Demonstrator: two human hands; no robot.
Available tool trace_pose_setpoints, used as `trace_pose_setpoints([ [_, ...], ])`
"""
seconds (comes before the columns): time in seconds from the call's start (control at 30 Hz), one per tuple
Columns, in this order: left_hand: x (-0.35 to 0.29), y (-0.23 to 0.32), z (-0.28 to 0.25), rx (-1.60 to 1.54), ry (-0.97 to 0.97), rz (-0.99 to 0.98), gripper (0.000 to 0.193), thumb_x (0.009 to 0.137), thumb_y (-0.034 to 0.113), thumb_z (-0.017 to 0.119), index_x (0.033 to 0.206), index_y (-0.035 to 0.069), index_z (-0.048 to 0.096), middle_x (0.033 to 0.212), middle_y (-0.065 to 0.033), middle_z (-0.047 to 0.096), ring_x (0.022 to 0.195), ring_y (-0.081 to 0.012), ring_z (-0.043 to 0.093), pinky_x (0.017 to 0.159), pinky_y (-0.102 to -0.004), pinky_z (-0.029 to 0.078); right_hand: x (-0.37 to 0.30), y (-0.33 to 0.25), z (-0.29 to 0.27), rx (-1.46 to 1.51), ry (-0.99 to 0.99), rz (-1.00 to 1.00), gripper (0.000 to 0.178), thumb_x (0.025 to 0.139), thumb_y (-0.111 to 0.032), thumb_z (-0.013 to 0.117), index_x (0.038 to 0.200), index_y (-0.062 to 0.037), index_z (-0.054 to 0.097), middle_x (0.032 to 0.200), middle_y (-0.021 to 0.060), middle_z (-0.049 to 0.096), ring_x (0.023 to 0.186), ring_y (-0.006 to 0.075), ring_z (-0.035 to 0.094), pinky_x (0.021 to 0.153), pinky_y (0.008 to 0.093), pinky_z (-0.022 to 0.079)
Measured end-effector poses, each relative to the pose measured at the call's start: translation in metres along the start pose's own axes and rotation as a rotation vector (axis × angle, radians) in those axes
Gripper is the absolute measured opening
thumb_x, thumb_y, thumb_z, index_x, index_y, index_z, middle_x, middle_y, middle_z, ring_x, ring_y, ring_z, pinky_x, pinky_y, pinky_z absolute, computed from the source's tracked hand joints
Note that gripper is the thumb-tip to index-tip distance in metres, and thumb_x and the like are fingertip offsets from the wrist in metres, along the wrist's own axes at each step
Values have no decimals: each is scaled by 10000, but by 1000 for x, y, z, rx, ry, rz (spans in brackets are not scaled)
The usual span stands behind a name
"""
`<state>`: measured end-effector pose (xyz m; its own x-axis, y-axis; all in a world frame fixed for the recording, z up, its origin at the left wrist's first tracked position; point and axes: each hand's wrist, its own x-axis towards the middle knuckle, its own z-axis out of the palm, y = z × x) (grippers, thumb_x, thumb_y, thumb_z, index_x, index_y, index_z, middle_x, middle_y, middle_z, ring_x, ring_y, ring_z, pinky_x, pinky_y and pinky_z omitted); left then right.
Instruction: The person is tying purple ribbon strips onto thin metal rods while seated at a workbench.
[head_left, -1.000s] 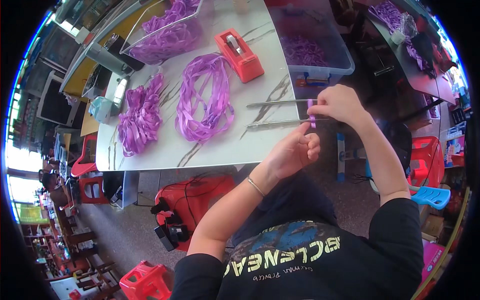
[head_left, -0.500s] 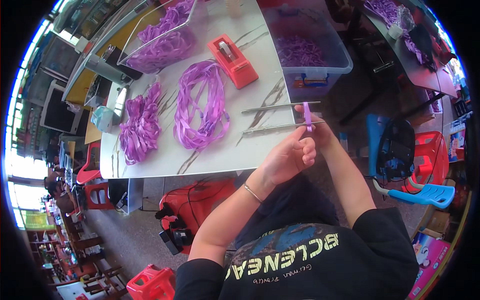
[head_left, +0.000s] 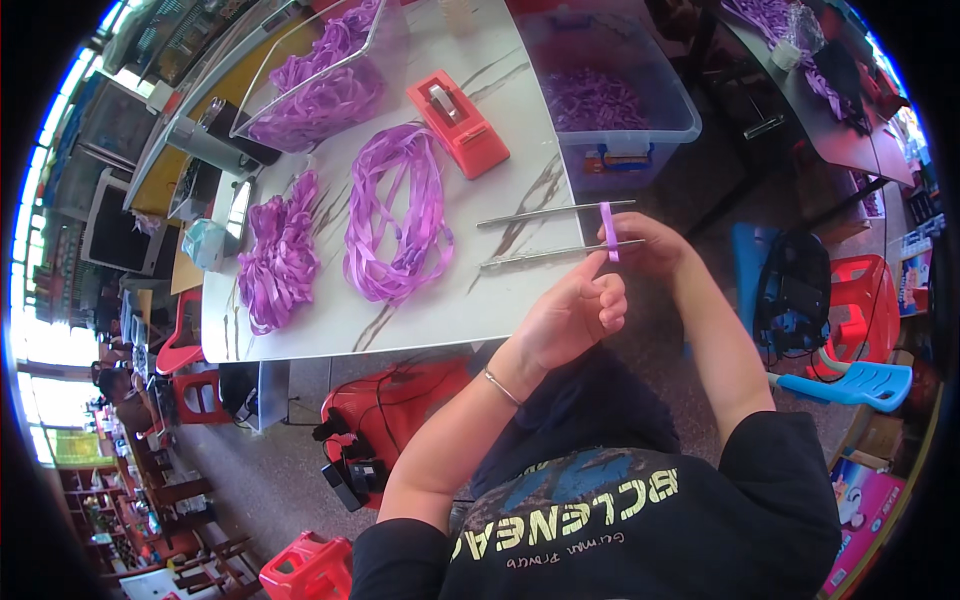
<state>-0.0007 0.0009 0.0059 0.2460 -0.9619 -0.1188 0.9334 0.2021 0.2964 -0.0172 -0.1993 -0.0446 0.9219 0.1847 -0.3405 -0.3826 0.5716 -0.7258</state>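
Observation:
Two thin metal rods [head_left: 540, 214] stick out side by side past the table's right edge. A short piece of purple ribbon [head_left: 609, 232] spans both near their outer ends. My right hand [head_left: 655, 245] is at those ends, fingers bent and closed at the ribbon; the fingertips are partly hidden by it. My left hand [head_left: 575, 315] is just below the nearer rod. Its index finger reaches up to the ribbon's lower end while the other fingers curl in; whatever they may hold is hidden. A coiled hank of purple ribbon [head_left: 362, 270] lies left of the rods.
A red tape dispenser [head_left: 465, 135] stands behind the rods on the marbled table [head_left: 480, 310]. Farther left are a gathered ribbon bundle [head_left: 275, 265] and a clear bin [head_left: 385, 40] of ribbon. Beyond the table's right edge sits a translucent tub [head_left: 675, 130] with purple pieces.
My right hand has shifted slightly right and its elbow has swung outward, its fingers now more beside the ribbon. My left hand stays nearly in place. The view has moved a little.

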Motion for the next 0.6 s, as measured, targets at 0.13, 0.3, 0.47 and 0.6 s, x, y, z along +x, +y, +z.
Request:
trace_pose_setpoints([
  [0.13, 1, 0, 0, 2, -2, 4, 454, 811, 87, 427, 1247, 134, 306, 713, -12, 402, 647, -122, 419, 656, -253, 378, -14, -29, 10, -176, 184, 146, 177, 822, -191, 573, 868, -27, 621, 629, -80, 478, 452, -19, 320, 398, 133, 228],
  [0.3, 0, 1, -3, 4, -26, 0, 465, 808, 89, 433, 1252, 136, 303, 716, -12, 404, 650, -123, 421, 660, -255, 378, -28, -42, 23, -295, 143, 90, 249, 840, -291, 588, 891, -54, 647, 596, -96, 441, 460, -15, 300, 409, 145, 194],
  [0.47, 0, -1, -3, -8, 12, 5, 465, 808, 88, 436, 1253, 136, 311, 715, -13, 405, 652, -125, 421, 658, -254, 376, -20, -19, 7, -350, 235, 24, 202, 837, -261, 595, 918, -82, 643, 680, -58, 557, 518, 12, 405, 482, 167, 319],
  [0.6, 1, -1, 1, -3, 4, -1, 460, 809, 88, 436, 1251, 131, 315, 713, -14, 405, 651, -126, 422, 656, -253, 374, -10, 7, -5, -135, 265, 49, 190, 834, -282, 607, 858, -95, 632, 569, -88, 434, 461, 5, 310, 433, 175, 225],
])
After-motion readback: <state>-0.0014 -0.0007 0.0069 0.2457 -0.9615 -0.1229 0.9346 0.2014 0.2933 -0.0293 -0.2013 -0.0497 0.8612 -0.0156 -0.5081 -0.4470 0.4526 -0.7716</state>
